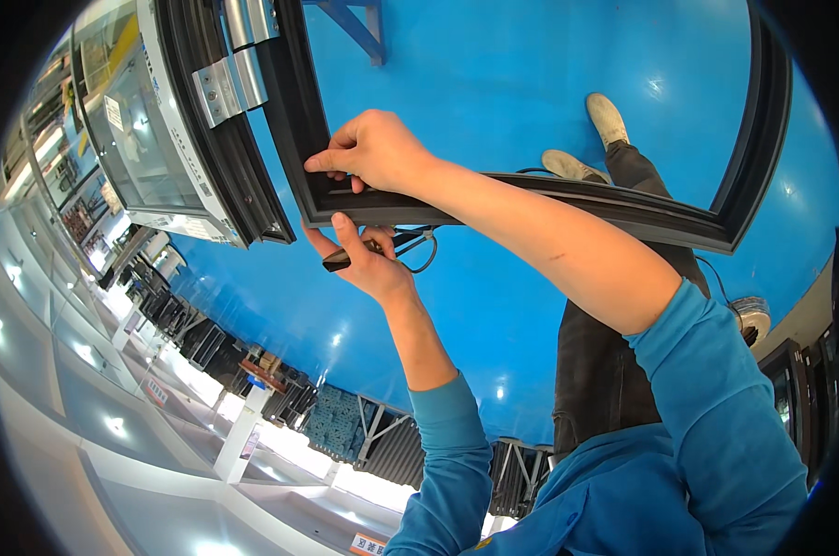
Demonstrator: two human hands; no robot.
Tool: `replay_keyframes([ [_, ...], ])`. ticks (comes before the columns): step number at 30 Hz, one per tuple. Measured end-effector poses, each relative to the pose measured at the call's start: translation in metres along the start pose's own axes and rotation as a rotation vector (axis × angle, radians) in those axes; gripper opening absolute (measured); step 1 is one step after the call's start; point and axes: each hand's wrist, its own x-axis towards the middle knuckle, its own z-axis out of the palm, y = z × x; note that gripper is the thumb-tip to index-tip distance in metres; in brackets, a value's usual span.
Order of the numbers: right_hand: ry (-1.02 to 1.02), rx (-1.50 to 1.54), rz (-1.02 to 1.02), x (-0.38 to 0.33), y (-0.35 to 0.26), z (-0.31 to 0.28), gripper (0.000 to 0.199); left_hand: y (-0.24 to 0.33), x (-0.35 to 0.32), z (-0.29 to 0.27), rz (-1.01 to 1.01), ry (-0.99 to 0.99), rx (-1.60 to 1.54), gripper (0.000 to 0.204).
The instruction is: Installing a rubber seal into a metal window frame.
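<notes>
A black window frame (753, 139) is in front of me, above the blue floor. My right hand (373, 148) reaches across to the frame's lower left corner (313, 199). Its fingers pinch the inner edge of the profile there, gripping it. Just below that corner, my left hand (364, 264) is closed on a pair of scissors (412, 246) with dark handles. The thumb points up toward the frame's underside. A thin black strip runs along the frame's lower rail toward the right.
A glazed sash (151, 139) with silver hinges (229, 79) leans at the upper left. My legs in dark trousers (605, 361) and light shoes (607, 119) stand on the blue floor (494, 83). A tape roll (750, 317) lies at right. Racks of frames (197, 338) line the back.
</notes>
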Motion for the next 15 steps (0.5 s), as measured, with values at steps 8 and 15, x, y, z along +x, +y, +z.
replay_keyframes([
  [8,-0.007,0.009,-0.002,0.0043,0.0017,0.0015,0.029,-0.0001,0.0010,0.0008,0.011,-0.006,-0.014,0.048],
  [15,-0.029,-0.009,-0.003,0.0068,0.0045,0.0014,0.030,0.0000,0.0023,0.0021,0.010,-0.010,-0.025,0.056],
])
